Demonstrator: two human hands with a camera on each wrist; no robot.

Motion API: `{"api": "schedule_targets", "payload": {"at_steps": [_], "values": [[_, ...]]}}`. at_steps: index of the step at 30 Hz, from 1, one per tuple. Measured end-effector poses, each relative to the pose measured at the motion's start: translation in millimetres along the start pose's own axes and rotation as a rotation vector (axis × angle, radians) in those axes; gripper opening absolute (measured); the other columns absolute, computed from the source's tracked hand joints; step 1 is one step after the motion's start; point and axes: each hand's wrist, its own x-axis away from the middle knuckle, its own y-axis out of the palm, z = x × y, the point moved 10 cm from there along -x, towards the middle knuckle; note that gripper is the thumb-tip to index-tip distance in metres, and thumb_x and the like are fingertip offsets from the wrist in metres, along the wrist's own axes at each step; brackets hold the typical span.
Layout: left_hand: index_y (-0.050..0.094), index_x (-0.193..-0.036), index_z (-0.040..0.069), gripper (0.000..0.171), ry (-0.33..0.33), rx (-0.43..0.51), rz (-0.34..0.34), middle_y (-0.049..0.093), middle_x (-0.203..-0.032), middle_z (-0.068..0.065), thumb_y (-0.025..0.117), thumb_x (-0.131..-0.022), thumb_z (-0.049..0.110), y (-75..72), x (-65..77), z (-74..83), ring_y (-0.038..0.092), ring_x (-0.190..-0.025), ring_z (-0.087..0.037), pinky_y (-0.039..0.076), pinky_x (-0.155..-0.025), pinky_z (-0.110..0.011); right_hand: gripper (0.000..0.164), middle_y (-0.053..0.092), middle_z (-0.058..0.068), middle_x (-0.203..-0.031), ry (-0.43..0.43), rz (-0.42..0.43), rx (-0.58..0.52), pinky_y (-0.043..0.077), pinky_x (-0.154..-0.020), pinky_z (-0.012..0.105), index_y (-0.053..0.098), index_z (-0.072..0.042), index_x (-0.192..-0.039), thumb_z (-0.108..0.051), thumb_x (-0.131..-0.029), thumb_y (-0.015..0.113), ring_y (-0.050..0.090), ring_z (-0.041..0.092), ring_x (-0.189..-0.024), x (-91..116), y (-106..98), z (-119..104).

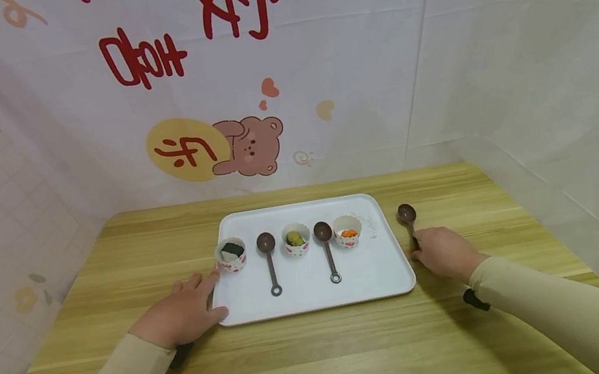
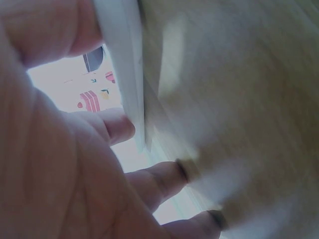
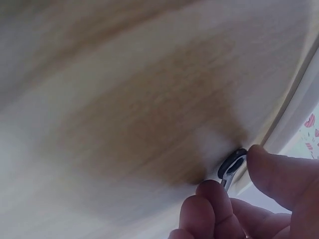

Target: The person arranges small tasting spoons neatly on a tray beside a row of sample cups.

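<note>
Right of the white tray [image 1: 317, 295], my right hand [image 1: 448, 252] pinches the handle of a brown measuring spoon [image 1: 406, 214]. Its round bowl points away from me. In the right wrist view the ringed handle end [image 3: 232, 163] shows between thumb and fingertips. My left hand [image 1: 181, 313] lies at the tray's left edge, fingers extended, thumb on the near left corner. The left wrist view shows the tray rim [image 2: 130, 74] between thumb and fingers. Two more brown spoons, a left one [image 1: 270, 263] and a right one [image 1: 328, 251], lie on the tray.
Three patterned paper cups stand on the tray: one with a white and black piece [image 1: 231, 255], one with green food [image 1: 296, 240], one with orange food [image 1: 348, 231]. A printed white cloth [image 1: 352, 74] hangs behind the wooden table [image 1: 328, 365] and along its sides.
</note>
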Motion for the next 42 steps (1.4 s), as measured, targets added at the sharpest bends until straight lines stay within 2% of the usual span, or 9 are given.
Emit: {"api": "schedule_targets", "payload": {"at_steps": [12, 23, 26, 28, 31, 42], "values": [[0.036, -0.164, 0.006, 0.083, -0.003, 0.008, -0.006, 0.029, -0.164, -0.039, 0.062, -0.099, 0.050, -1.8, 1.9, 1.7, 0.025, -0.143, -0.074, 0.038, -0.109, -0.077, 0.022, 0.060, 0.004, -0.075, 0.065, -0.034, -0.050, 0.049, -0.064, 0.038, 0.059, -0.007, -0.085, -0.016, -0.097, 0.075, 0.055, 0.019, -0.069, -4, 4, 8], [0.036, -0.163, 0.006, 0.083, -0.002, 0.012, -0.009, 0.028, -0.164, -0.039, 0.063, -0.099, 0.050, -2.0, 2.6, 2.4, 0.025, -0.143, -0.074, 0.039, -0.108, -0.077, 0.021, 0.058, 0.004, -0.074, 0.043, -0.030, -0.021, 0.047, -0.064, 0.037, 0.058, -0.006, -0.085, -0.014, -0.096, 0.074, 0.054, 0.020, -0.069, -6, 6, 8], [0.036, -0.163, 0.005, 0.082, 0.000, 0.010, -0.006, 0.029, -0.164, -0.039, 0.063, -0.099, 0.050, -1.8, 2.3, 2.2, 0.026, -0.143, -0.075, 0.039, -0.107, -0.077, 0.018, 0.067, 0.010, -0.081, 0.039, -0.033, 0.000, 0.053, -0.068, 0.040, 0.065, 0.002, -0.095, -0.014, -0.096, 0.075, 0.063, 0.023, -0.075, -7, 5, 8], [0.036, -0.164, 0.006, 0.082, 0.000, 0.008, -0.004, 0.029, -0.164, -0.039, 0.063, -0.099, 0.050, -1.6, 2.1, 2.0, 0.026, -0.143, -0.074, 0.039, -0.107, -0.077, 0.025, 0.074, 0.017, -0.092, 0.040, -0.031, 0.010, 0.058, -0.074, 0.044, 0.068, 0.008, -0.107, -0.014, -0.095, 0.075, 0.070, 0.027, -0.083, -7, 4, 8], [0.036, -0.164, 0.006, 0.082, 0.000, 0.008, -0.005, 0.029, -0.164, -0.039, 0.062, -0.099, 0.050, -1.6, 2.2, 2.0, 0.026, -0.143, -0.074, 0.039, -0.107, -0.077, 0.037, 0.076, 0.025, -0.107, 0.040, -0.029, 0.023, 0.061, -0.081, 0.048, 0.067, 0.013, -0.121, -0.013, -0.095, 0.076, 0.075, 0.034, -0.095, -7, 4, 8], [0.035, -0.164, 0.007, 0.083, -0.006, 0.008, -0.014, 0.028, -0.165, -0.039, 0.063, -0.099, 0.050, -1.1, 1.9, 2.3, 0.025, -0.144, -0.073, 0.039, -0.107, -0.077, 0.042, 0.071, 0.034, -0.120, 0.118, -0.080, -0.063, 0.059, -0.085, 0.050, 0.062, 0.018, -0.128, -0.010, -0.097, 0.069, 0.072, 0.035, -0.097, -8, 8, 18]]}}
